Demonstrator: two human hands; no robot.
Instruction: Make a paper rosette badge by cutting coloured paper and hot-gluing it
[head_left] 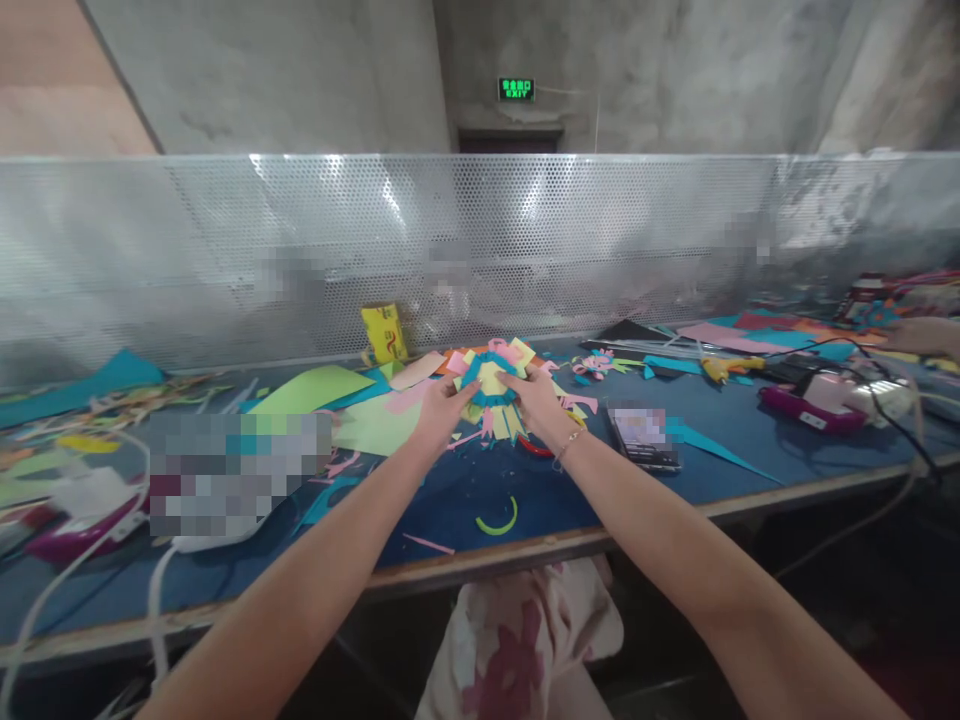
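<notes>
Both hands hold a colourful paper flower-like craft [491,385] just above the blue tabletop. It has a blue ring, a pale yellow middle, and pink and yellow strips sticking out around it. My left hand [447,402] pinches its left edge between thumb and fingers. On the right edge, the thumb of my right hand [538,402] presses on the front of the paper, its fingers partly hidden. Just below my right hand lies a red curved handle [536,450], perhaps of scissors. A green curved paper strip [497,518] rests nearer the table edge.
A phone [643,437] lies to the right, a yellow packet [385,333] stands at the back. Coloured paper sheets [311,388] and scraps spread across the table. A yellow glue gun [727,368] lies farther right. A perforated metal screen [480,240] closes the back. White cables [159,600] hang at left.
</notes>
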